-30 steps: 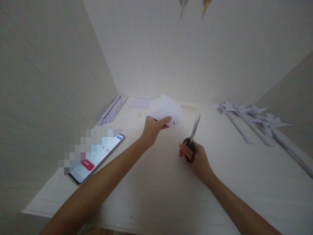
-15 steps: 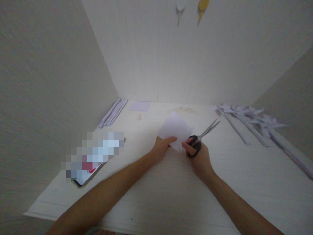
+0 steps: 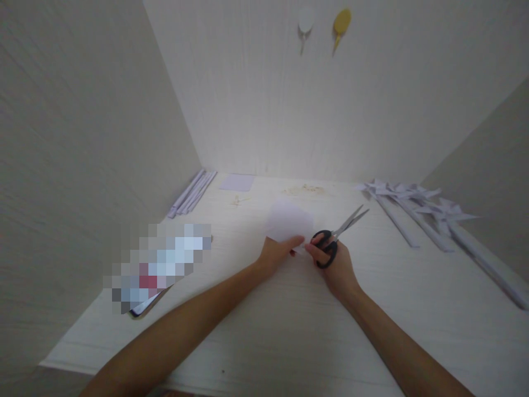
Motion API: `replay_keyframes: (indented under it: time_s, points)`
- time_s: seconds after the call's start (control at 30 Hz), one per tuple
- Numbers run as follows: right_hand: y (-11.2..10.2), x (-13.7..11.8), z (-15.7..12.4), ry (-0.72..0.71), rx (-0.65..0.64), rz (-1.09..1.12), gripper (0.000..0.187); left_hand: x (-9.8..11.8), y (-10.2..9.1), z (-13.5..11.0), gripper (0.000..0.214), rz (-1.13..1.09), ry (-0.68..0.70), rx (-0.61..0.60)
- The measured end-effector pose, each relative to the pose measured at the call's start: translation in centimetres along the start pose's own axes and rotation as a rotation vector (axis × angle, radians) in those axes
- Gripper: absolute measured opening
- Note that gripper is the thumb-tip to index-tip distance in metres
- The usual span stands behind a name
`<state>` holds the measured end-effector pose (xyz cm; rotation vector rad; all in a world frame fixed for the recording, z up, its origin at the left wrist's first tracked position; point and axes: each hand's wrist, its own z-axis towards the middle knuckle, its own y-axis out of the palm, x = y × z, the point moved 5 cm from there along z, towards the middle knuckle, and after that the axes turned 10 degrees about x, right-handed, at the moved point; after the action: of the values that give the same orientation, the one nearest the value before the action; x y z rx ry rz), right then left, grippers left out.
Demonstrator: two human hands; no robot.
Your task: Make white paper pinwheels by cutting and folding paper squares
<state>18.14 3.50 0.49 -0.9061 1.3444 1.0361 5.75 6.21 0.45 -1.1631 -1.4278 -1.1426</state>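
Observation:
A white square of paper (image 3: 289,219) is pinched along its near edge by my left hand (image 3: 276,253), thumb on top. My right hand (image 3: 334,270) is closed around the black handles of a pair of scissors (image 3: 347,221). The scissor blades point away to the upper right, slightly apart and clear of the paper. The thumb and fingertip of my right hand are at the paper's near right corner; whether they pinch it I cannot tell.
Rolled paper sticks (image 3: 192,194) and a lilac paper square (image 3: 237,182) lie at the back left. A phone (image 3: 142,306), partly blurred, rests at the left. Paper pinwheels (image 3: 413,198) on sticks lie at the right. Two hooks, one yellow (image 3: 342,22), are on the wall.
The paper has turned in my left hand, from a diamond with a point toward me to a squarer angle. My left hand has shifted slightly right. The scissors stay in my right hand.

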Motion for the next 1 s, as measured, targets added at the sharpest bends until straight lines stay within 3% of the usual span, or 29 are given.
replay_keyframes:
  time_s: [0.2,0.57,1.0]
  points:
    - [0.42,-0.09,-0.23,0.015,-0.074,0.048,0.03,0.3,0.06,0.09,0.011,-0.022,0.002,-0.014]
    - [0.07,-0.03,0.04,-0.02,-0.017,-0.053,0.024,0.46,0.04,0.02,0.011,-0.001,0.039,-0.016]
    - [0.11,0.18,0.09,0.005,0.0,-0.018,0.027,0.46,-0.04,-0.07,0.015,0.042,0.069,-0.053]
